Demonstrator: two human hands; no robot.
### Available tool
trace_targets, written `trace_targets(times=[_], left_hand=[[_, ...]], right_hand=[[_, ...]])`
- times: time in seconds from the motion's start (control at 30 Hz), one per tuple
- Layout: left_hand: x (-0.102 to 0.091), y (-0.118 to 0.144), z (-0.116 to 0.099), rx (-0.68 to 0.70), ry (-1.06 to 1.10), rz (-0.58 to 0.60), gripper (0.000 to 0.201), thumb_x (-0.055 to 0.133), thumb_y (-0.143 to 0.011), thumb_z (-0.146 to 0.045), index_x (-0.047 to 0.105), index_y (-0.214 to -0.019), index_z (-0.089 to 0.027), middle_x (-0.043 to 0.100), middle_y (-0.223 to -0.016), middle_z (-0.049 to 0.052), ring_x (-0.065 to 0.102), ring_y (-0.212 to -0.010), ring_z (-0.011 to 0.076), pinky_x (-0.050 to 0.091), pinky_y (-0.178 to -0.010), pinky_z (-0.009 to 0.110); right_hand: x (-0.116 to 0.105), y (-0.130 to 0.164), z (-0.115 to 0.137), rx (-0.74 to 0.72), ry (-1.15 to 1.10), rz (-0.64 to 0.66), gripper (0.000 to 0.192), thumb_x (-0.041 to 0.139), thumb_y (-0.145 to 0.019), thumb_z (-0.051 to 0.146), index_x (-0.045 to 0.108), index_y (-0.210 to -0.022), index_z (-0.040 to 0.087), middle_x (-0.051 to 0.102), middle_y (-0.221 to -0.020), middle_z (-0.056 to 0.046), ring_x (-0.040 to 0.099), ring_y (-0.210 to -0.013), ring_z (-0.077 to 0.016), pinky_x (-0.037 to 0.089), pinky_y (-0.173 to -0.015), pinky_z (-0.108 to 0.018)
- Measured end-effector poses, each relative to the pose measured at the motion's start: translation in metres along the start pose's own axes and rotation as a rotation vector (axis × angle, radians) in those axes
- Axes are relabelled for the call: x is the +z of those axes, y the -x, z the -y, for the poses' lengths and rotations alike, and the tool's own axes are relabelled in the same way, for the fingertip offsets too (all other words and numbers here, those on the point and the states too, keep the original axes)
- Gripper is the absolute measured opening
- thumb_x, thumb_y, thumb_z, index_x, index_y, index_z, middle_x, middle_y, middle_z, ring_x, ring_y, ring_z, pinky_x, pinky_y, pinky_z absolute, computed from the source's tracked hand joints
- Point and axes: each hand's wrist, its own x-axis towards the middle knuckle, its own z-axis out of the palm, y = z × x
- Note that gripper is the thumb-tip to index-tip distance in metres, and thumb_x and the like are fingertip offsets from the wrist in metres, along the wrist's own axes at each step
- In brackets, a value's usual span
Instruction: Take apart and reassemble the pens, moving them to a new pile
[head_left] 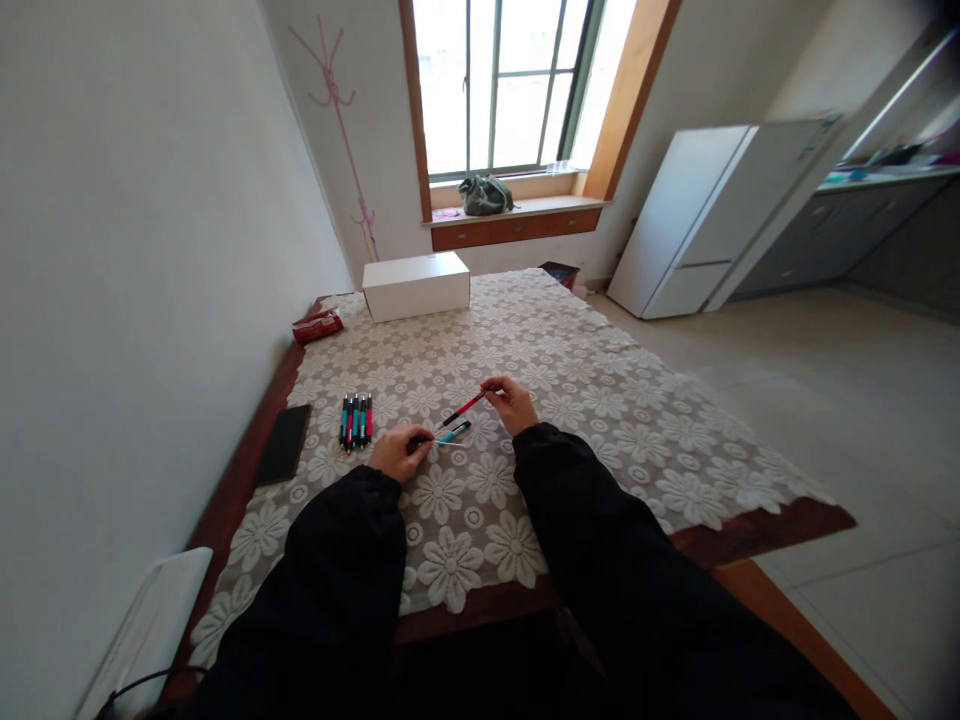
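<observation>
My left hand (395,452) rests on the lace tablecloth (600,400) and grips the dark end of a teal pen (454,432) that points to the right. My right hand (512,402) pinches one end of a red pen (463,408), which slants down to the left just above the teal one. A neat row of several red and teal pens (355,421) lies on the cloth to the left of my left hand. Black sleeves cover both forearms.
A black phone (283,445) lies near the table's left edge by the wall. A white box (416,285) and a red packet (318,326) sit at the far end. A white fridge (697,215) stands at the right beyond the table.
</observation>
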Motion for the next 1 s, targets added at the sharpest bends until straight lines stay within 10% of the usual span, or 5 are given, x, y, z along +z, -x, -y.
trace_targets(times=[1.0], left_hand=[[0.0006, -0.0004, 0.0030, -0.004, -0.008, 0.008, 0.016, 0.062, -0.083, -0.029, 0.072, -0.094, -0.022, 0.073, -0.096, 0.004, 0.066, -0.090, 0.0180, 0.050, -0.080, 0.028]], right_hand=[[0.0030, -0.0002, -0.0020, 0.044, -0.053, 0.036, 0.024, 0.059, -0.079, 0.033, 0.064, -0.098, 0.021, 0.071, -0.096, -0.006, 0.062, -0.089, -0.0187, 0.049, -0.077, -0.031]])
